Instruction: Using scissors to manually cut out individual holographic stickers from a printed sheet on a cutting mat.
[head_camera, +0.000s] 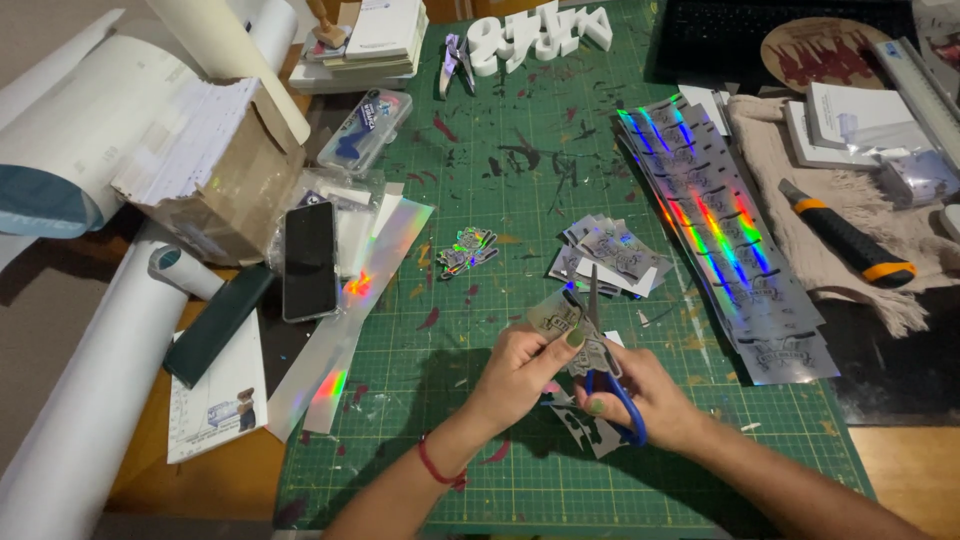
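Scissors (600, 345) point away, blades nearly upright.

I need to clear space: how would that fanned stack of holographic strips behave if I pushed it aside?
The strips look thin and glossy, so they would probably slide over each other and fan out further. Lifted by one end, they would likely flop.

Light is moderate and warm, falling from above and far, so the hands (590, 375) throw a soft dark shadow onto the green mat (520, 200) near them. The holographic strips (720, 240) on the right and the foil sheet (370, 290) on the left flare with rainbow glare. The centre is sharp, while the corners darken and the paper rolls (90, 400) at left bow with wide-angle distortion.
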